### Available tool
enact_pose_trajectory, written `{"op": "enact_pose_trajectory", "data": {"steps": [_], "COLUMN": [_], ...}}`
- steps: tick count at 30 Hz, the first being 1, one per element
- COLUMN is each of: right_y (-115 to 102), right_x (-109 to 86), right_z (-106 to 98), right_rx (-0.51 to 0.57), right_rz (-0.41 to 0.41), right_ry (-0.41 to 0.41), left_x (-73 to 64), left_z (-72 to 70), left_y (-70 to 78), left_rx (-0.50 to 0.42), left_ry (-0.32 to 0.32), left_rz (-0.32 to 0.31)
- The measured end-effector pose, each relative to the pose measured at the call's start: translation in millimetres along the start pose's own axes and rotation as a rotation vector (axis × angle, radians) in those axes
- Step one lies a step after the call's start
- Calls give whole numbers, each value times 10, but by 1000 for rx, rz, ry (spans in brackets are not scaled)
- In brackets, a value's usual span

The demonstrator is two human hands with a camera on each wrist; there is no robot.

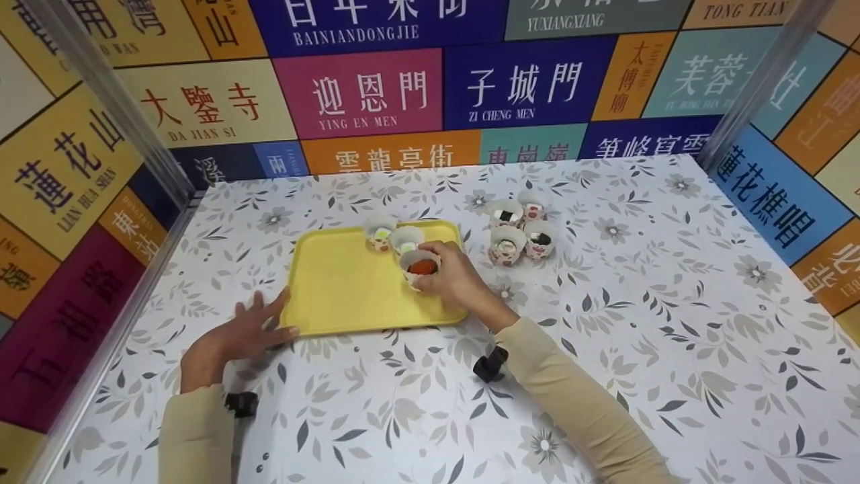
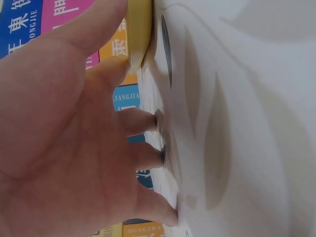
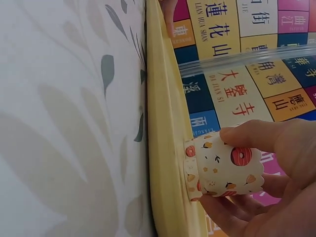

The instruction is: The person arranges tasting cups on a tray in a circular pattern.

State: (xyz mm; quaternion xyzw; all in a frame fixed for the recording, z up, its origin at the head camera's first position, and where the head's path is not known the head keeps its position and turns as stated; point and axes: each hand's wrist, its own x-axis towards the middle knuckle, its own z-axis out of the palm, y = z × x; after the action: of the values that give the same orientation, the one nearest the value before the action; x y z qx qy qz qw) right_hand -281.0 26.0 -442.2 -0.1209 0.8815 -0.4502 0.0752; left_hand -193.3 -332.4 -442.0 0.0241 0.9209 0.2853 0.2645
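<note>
1. Paper cup (image 1: 420,270) with a red-orange filling: at the centre of the head view, over the right part of the tray; the right-wrist view shows its scalloped rim and doughnut print. Whether its base touches the tray cannot be told.
2. Right hand (image 1: 455,274): grasps this cup, thumb and fingers about its wall.
3. Yellow tray (image 1: 342,282): left of centre in the frame, flat on the table.
4. Left hand (image 1: 252,329): lower left of the tray, holding no cup; fingers spread, thumb and index finger touching the tray's edge, the other fingertips on the tablecloth in the left-wrist view.
5. Two further cups, the left one (image 1: 380,236) and the right one (image 1: 407,240): at the tray's upper edge, just beyond the grasped cup.
6. Cluster of four cups (image 1: 507,247): right of the tray, upper right of centre.
7. Leaf-patterned tablecloth (image 1: 625,336): beneath everything.
8. Lettered panels (image 1: 363,94): across the top and both sides of the frame.
</note>
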Motion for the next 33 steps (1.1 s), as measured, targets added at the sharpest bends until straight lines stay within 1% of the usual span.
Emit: {"op": "enact_pose_trajectory", "data": {"steps": [5, 10, 12, 15, 19, 22, 26, 33], "right_y": [0, -9, -9, 8, 25, 29, 32, 49], "right_x": [7, 22, 28, 41, 53, 59, 65, 62], "right_z": [43, 59, 66, 80, 92, 101, 115, 127], "right_rx": [13, 29, 38, 50, 52, 50, 58, 45], "right_rz": [14, 51, 63, 71, 69, 69, 57, 46], "right_ry": [13, 24, 22, 12, 3, 6, 16, 21], "left_x": [9, 23, 20, 14, 11, 13, 11, 3], "left_z": [-3, -3, -7, -5, 4, 4, -5, -5], "left_y": [-4, 6, 11, 6, -8, -8, 1, -1], "left_rx": [0, -11, -14, -10, 21, 35, 26, 7], "left_ry": [-4, -8, -9, -7, 2, 5, -1, -4], "left_rz": [-17, -54, -56, -51, -21, -14, -27, -13]}}
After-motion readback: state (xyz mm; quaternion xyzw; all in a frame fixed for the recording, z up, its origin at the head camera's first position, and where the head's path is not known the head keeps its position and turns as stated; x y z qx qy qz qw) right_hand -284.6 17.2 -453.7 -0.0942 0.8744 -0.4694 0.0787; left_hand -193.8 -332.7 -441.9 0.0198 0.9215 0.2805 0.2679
